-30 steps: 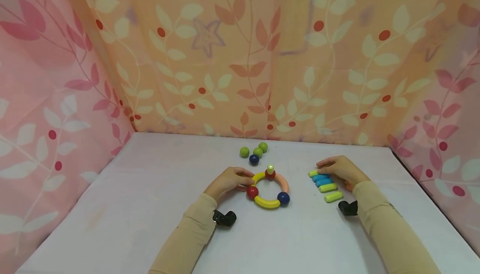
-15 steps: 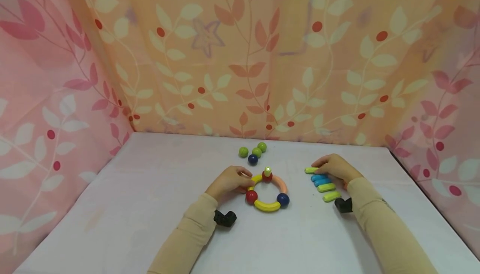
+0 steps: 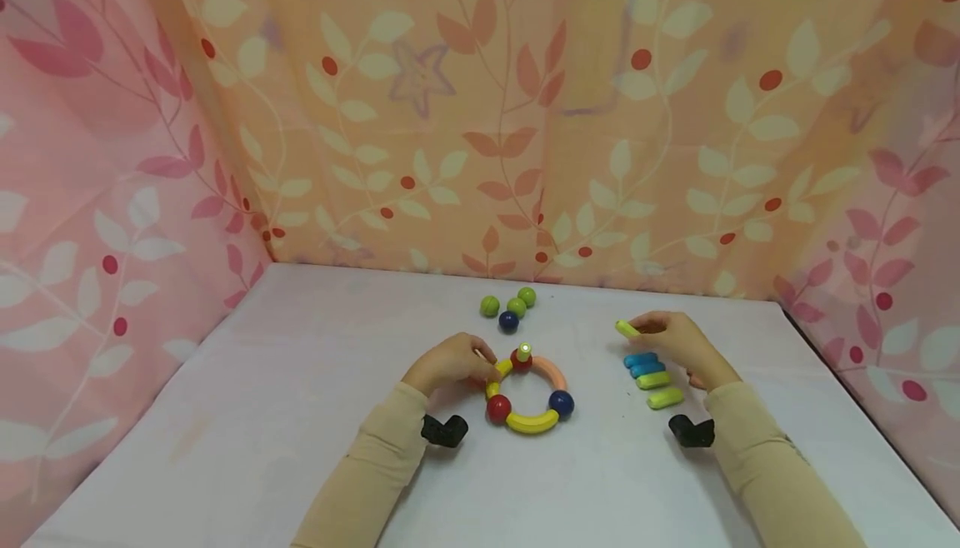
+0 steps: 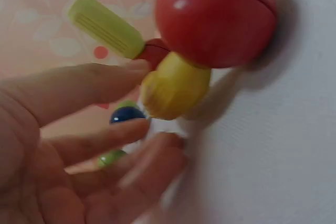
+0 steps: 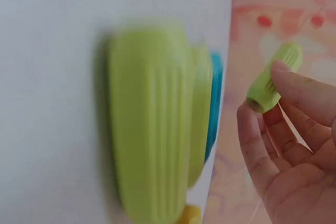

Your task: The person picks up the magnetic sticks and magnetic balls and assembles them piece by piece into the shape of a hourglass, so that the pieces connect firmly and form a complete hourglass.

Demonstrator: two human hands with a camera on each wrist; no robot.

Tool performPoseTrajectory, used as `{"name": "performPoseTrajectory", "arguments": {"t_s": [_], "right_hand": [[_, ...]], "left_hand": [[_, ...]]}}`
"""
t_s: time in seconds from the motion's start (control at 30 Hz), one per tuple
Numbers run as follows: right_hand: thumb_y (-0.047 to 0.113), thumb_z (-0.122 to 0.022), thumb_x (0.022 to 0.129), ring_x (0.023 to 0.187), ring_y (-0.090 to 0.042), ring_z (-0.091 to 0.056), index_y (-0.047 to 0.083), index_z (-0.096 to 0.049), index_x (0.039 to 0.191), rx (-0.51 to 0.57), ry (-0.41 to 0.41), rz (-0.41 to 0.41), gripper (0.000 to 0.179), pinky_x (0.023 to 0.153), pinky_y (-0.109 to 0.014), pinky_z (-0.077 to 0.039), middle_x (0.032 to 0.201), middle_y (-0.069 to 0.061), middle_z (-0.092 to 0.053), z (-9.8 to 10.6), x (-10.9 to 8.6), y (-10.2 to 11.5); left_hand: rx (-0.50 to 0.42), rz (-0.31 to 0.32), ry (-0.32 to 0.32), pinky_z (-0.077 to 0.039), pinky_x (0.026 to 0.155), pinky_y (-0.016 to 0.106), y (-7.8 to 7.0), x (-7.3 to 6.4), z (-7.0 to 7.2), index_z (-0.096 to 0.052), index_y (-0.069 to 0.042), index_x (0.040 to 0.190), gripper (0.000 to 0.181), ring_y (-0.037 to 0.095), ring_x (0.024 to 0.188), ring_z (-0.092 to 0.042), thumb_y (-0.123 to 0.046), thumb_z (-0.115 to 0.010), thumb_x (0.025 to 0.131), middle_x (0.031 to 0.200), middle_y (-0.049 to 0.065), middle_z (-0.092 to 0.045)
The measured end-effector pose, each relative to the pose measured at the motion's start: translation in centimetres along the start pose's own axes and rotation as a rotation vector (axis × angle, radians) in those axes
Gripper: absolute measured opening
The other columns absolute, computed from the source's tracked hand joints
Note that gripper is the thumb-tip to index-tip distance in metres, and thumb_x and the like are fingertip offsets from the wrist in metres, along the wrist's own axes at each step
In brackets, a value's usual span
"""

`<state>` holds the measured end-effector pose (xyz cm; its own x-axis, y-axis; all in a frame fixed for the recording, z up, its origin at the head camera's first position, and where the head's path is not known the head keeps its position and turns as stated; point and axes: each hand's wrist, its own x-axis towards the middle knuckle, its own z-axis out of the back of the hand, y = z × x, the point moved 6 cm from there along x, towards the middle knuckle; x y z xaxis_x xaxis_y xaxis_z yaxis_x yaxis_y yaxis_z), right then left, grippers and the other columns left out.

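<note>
A ring of curved rods and balls lies on the table in the head view: yellow rod (image 3: 532, 423), peach rod (image 3: 552, 373), dark blue ball (image 3: 561, 403), red ball (image 3: 498, 409). From a second red ball (image 3: 521, 360) at its far side a short green stick (image 4: 105, 26) sticks up. My left hand (image 3: 452, 363) holds the ring by its left yellow rod (image 4: 176, 85), thumb and fingers on either side. To the right, my right hand (image 3: 681, 346) pinches a straight green stick (image 5: 275, 77) above the table, between thumb and fingertips.
Below the right hand lie blue sticks (image 3: 642, 365) and green sticks (image 3: 664, 398) in a row. Several green balls (image 3: 516, 307) and one dark blue ball (image 3: 508, 321) sit behind the ring. A patterned curtain (image 3: 420, 156) closes off the table's back and sides.
My right hand has picked a green stick off the far end of the row and raised it. The ring has slid a little toward me and left with my left hand on it.
</note>
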<state>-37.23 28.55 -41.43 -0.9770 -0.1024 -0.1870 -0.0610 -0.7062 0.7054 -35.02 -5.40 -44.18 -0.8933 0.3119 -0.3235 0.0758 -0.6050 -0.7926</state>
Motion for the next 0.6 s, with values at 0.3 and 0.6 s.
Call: {"name": "performPoseTrajectory", "arguments": {"t_s": [0.3, 0.6], "right_hand": [[0.033, -0.074, 0.090, 0.109, -0.023, -0.064, 0.003, -0.065, 0.126, 0.053, -0.002, 0.110, 0.048, 0.098, -0.044, -0.052, 0.127, -0.018, -0.067, -2.2, -1.4, 2.2], [0.030, -0.078, 0.086, 0.110, -0.023, -0.065, 0.004, -0.066, 0.123, 0.092, 0.029, 0.131, 0.047, 0.095, -0.042, -0.054, 0.122, -0.014, -0.070, -4.2, -2.4, 4.2]], "left_hand": [[0.020, -0.168, -0.003, -0.055, 0.087, 0.033, -0.7, 0.9, -0.7, -0.064, -0.010, 0.127, 0.041, 0.018, 0.096, -0.064, -0.018, -0.073, 0.087, 0.115, 0.008, -0.069], [0.018, -0.099, -0.109, -0.050, 0.069, 0.023, -0.4, 1.1, -0.3, -0.072, -0.009, 0.107, 0.026, 0.014, 0.078, -0.060, -0.019, -0.078, 0.084, 0.093, 0.004, -0.070]]}}
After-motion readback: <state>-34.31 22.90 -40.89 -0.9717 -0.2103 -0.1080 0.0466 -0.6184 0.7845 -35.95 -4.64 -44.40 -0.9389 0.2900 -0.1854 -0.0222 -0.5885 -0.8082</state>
